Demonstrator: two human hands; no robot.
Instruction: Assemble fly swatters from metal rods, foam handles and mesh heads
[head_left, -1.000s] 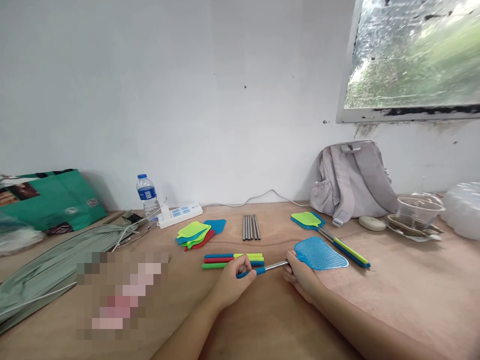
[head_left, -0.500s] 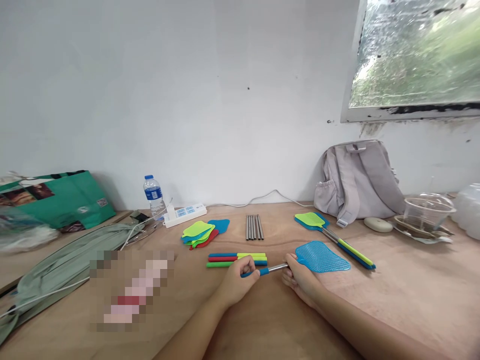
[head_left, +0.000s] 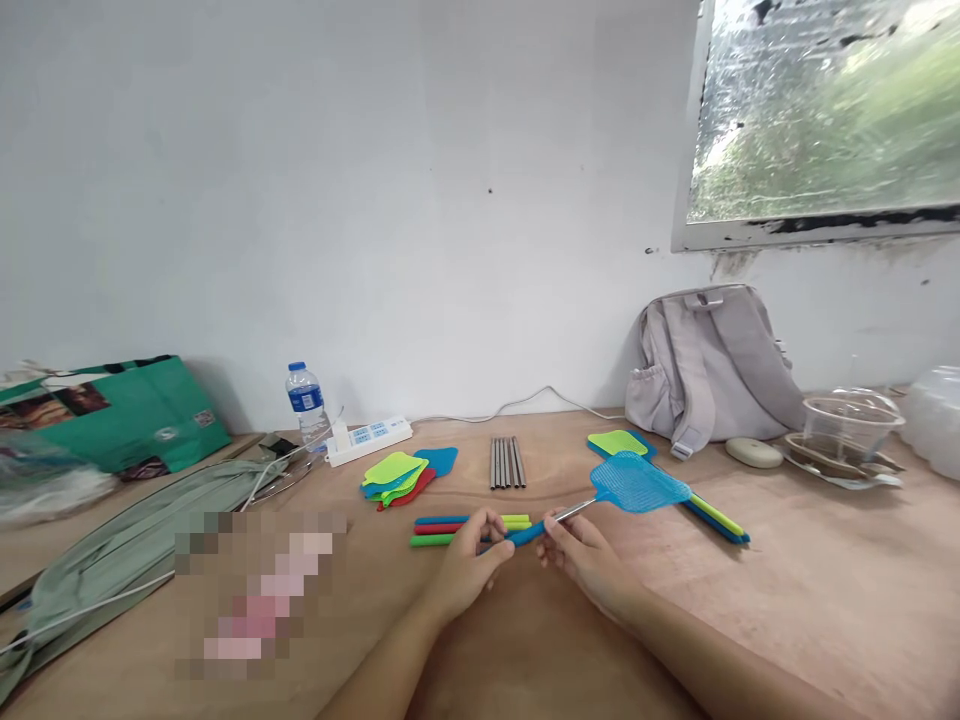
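Between my hands is a fly swatter (head_left: 641,483) with a blue mesh head, a metal rod and a blue handle. My left hand (head_left: 480,552) is closed around the handle. The fingers of my right hand (head_left: 576,550) pinch the metal rod near where it meets the handle. Behind my left hand lie several coloured handles (head_left: 439,530) in blue, red, green and yellow. Several metal rods (head_left: 508,463) rest side by side farther back. A pile of swatter heads (head_left: 394,472) sits to their left. Partly covered by the held head are two swatters (head_left: 716,515) with yellow and blue handles.
A white power strip (head_left: 370,440) and a water bottle (head_left: 306,405) stand near the wall at left, beside a green bag (head_left: 120,415) and grey-green cloth (head_left: 150,530). At right are a grey backpack (head_left: 712,370), a pale oval object (head_left: 754,453) and a plastic cup (head_left: 853,420).
My right hand has slid left along the rod, from beside the head to near the handle. The swatter's head has risen and now overlaps the swatters behind it.
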